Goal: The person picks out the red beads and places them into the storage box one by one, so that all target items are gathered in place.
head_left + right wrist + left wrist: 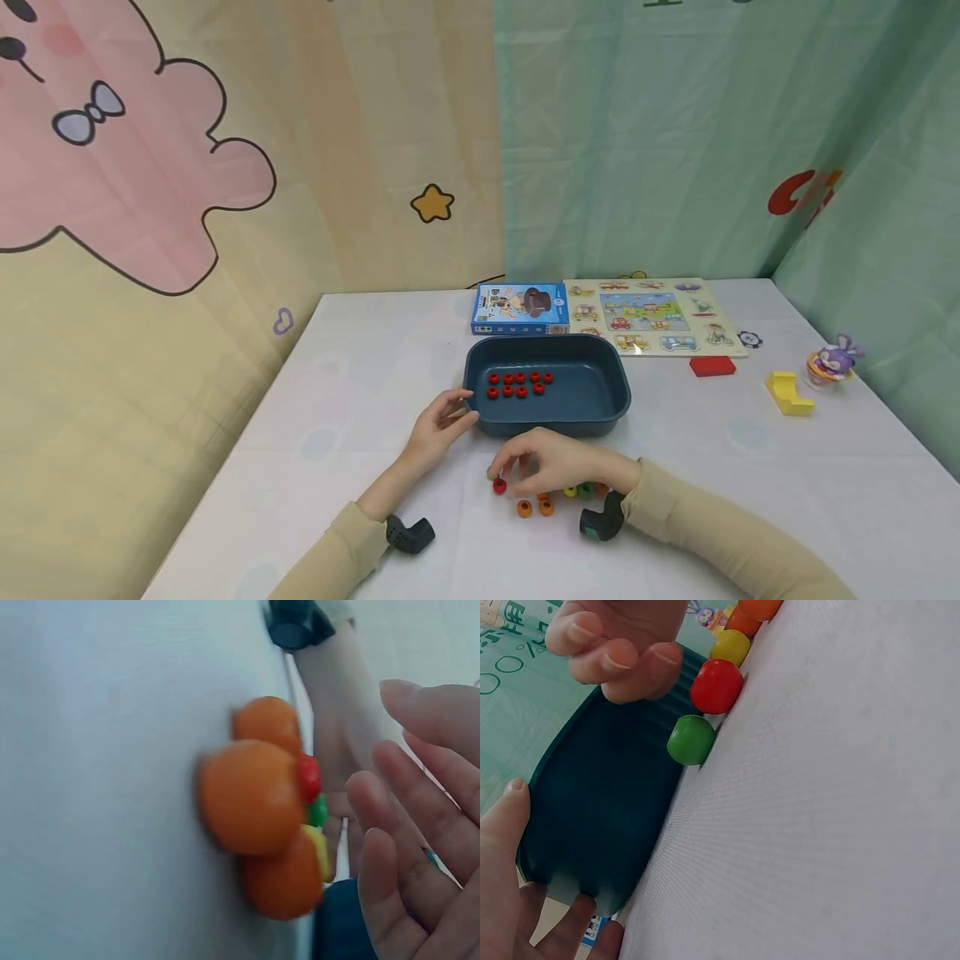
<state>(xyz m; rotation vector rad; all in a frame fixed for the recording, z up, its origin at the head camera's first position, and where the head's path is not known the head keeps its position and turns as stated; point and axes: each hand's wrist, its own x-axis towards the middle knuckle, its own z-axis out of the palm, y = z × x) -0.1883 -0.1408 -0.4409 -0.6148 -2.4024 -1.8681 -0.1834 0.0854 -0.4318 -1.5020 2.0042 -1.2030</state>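
My left hand point(435, 429) is at the left end of a dark blue tray point(622, 400), its thumb and spread fingers touching the rim and outer wall. Inside that tray lie several red beads point(521, 392) in two rows. In front of it my right hand point(555, 462) hovers low with loosely bent fingers and nothing between them. Below its fingertips, a red bead point(499, 486) and a green bead point(692, 740) stand on the table. Orange beads point(525, 507) and a yellow bead point(571, 492) lie under and beside the palm, partly hidden by it.
Behind the tray are a blue picture box point(519, 310) and a flat picture puzzle point(645, 317). To the right sit a red block point(712, 366), a yellow block point(789, 394) and a purple rabbit toy point(834, 360). Each wrist wears a dark camera point(410, 535).
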